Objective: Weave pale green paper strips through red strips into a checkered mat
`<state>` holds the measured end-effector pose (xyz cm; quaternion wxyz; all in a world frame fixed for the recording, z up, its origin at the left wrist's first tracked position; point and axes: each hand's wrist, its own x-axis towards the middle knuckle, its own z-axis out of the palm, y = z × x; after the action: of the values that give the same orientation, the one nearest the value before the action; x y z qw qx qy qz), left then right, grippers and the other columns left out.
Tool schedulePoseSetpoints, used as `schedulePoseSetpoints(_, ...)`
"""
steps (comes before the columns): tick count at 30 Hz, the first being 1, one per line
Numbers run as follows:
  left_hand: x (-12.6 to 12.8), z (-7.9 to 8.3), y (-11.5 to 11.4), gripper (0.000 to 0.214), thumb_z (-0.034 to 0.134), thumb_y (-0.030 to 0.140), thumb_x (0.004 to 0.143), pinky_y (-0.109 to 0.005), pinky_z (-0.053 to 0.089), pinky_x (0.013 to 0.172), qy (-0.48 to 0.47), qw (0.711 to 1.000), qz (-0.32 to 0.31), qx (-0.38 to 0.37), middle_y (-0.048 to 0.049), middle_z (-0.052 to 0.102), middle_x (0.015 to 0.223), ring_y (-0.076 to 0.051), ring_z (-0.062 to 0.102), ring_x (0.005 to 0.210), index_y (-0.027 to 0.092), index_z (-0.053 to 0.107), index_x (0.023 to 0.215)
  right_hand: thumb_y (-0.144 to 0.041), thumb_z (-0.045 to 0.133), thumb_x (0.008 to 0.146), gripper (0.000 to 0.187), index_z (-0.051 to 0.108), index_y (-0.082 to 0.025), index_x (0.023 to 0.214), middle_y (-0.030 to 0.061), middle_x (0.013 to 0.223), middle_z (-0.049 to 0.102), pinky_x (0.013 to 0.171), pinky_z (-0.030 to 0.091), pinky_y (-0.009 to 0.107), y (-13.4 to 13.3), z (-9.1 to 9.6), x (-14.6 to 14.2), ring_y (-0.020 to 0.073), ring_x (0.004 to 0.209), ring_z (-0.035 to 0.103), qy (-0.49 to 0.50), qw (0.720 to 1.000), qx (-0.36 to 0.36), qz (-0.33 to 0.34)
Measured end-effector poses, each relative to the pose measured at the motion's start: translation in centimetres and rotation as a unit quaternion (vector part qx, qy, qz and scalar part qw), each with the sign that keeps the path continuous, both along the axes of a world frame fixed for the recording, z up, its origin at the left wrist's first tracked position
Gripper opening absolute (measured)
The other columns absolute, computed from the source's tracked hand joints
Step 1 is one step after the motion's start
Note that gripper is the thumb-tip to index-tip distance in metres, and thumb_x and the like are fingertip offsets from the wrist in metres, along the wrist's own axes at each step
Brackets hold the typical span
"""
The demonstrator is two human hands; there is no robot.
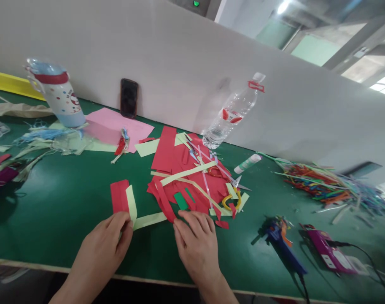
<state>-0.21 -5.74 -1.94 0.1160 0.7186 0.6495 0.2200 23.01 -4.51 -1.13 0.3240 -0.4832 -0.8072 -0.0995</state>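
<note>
Fingers (124,220) of the left hand (102,249) are pinched shut, thumb against forefinger, on the corner of a pale green strip (149,220) that bends in an L. One leg runs away from the fingertips, and the other lies flat on the green worktop (53,211) and stretches across to the right hand (197,245). The right-hand fingers (189,219) aren't gripping anything. They're lying flat and a bit spread, tips down right where the strip's far end meets a red strip (165,204) at the edge of the scraps. Just beyond the left fingers, touching the strip's far leg, is a red paper piece (119,196). Straight past the right fingers sits the big pile of red scraps (179,164) with more pale green strips crossing it, and yellow-handled scissors (230,202) poke out just beyond and to the right of those fingertips. Further back, a glue stick (247,163) lies on its side and a clear water bottle (233,112) stands near the white wall. Well beyond the left fingers there's a pink sheet (116,124), a dark phone (129,98) propped on the wall, and off to the left a blue-lidded cup (57,95). Right of the right hand, near the front edge, are a blue glue gun (282,240) and a purple gadget (325,251) with a cable. A heap of coloured sticks (321,185) sits behind them.
</note>
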Motion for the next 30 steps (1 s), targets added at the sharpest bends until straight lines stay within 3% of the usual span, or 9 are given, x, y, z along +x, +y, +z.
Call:
schedulePoseSetpoints(16,-0.1,-0.5,-0.1,0.024,0.036,0.035,0.097,-0.026,0.038,0.053,-0.017,1.0,-0.001,0.014,-0.0007,0.065,0.076,-0.018,0.06,0.063,0.025,0.053,0.085,-0.015,0.06,0.095,0.013,0.072,-0.02,0.091,0.0053,0.098,0.074,0.086,0.045,0.04,-0.8,0.2,2.7,0.0237,0.09,0.064,-0.044,0.998,0.025,-0.03)
schedulePoseSetpoints(30,0.2,-0.1,0.2,0.029,0.036,0.032,0.097,-0.03,0.041,0.061,0.009,1.0,-0.016,0.018,-0.0013,0.065,0.077,-0.019,0.061,0.069,0.024,0.059,0.082,-0.01,0.064,0.092,0.012,0.071,-0.016,0.1,0.0088,0.098,0.075,0.08,0.055,0.031,0.6,1.0,0.7,0.0193,0.085,0.072,-0.016,0.998,0.053,0.005)
